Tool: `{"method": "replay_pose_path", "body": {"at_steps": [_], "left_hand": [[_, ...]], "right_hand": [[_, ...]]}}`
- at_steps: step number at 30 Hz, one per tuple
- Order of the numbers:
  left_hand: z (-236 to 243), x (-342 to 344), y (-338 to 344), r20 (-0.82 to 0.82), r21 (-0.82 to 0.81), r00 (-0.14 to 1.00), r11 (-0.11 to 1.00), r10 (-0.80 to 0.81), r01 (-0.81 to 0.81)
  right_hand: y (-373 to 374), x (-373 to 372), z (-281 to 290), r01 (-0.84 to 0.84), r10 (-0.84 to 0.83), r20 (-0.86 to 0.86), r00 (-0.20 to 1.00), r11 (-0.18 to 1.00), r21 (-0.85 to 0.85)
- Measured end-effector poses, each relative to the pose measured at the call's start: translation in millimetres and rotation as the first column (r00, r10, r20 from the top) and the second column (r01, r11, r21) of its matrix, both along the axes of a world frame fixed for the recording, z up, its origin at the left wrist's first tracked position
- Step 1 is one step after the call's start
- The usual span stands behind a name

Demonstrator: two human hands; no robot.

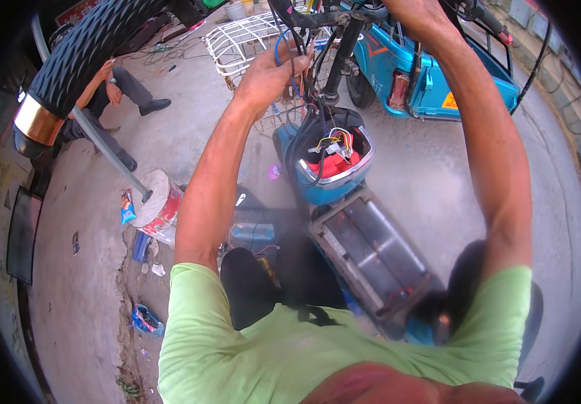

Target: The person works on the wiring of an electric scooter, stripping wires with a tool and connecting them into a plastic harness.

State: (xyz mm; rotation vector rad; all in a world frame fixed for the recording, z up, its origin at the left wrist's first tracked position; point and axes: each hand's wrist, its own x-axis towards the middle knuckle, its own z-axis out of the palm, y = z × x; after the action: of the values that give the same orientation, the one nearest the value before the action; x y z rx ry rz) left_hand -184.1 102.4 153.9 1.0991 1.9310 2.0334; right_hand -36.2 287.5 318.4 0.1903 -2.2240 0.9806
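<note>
My left hand [273, 77] is closed around a bundle of thin black cables [297, 50] and a blue wire [278, 50], beside the steering column [344, 57] of an electric scooter. My right hand [415, 10] reaches to the handlebar area at the top edge, where its fingers are cut off from view. Below the column, the scooter's blue front housing [334, 192] stands uncovered, with coloured wires and white connectors [336, 145] over a red piece inside. Behind it lies a frame [371, 252] holding several dark battery blocks.
A white wire basket [236, 40] sits in front. A blue cargo tricycle [438, 84] stands far right. A textured black grip [88, 54] looms upper left. A person [112, 91] sits beyond a pole [112, 155] set in a concrete-filled bucket [159, 198]. Wrappers lie on the ground.
</note>
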Motion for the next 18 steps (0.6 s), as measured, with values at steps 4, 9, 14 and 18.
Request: {"method": "replay_pose_path", "body": {"at_steps": [4, 9, 14, 18], "left_hand": [[-12.3, -9.3, -6.2, 0.153, 0.114, 0.964, 0.973, -0.216, 0.2], [-35.2, -15.5, -9.4, 0.227, 0.305, 0.91, 0.913, -0.347, 0.272], [-71.6, -16.4, -8.6, 0.162, -0.053, 0.987, 0.999, -0.005, 0.014], [-91.4, -14.5, 21.6, 0.09, -0.102, 0.992, 0.992, 0.085, -0.075]], "right_hand": [[3.7, -0.9, 0.7, 0.032, -0.032, 0.014, 0.999, 0.999, 0.013], [4.1, -0.1, -1.0, 0.006, -0.003, 0.06, 0.998, 0.999, -0.045], [-3.5, -11.7, -4.8, -0.013, 0.015, 0.061, 0.998, 0.999, -0.042], [-6.2, 34.3, 3.7, 0.055, -0.054, 0.08, 0.995, 0.998, -0.009]]}}
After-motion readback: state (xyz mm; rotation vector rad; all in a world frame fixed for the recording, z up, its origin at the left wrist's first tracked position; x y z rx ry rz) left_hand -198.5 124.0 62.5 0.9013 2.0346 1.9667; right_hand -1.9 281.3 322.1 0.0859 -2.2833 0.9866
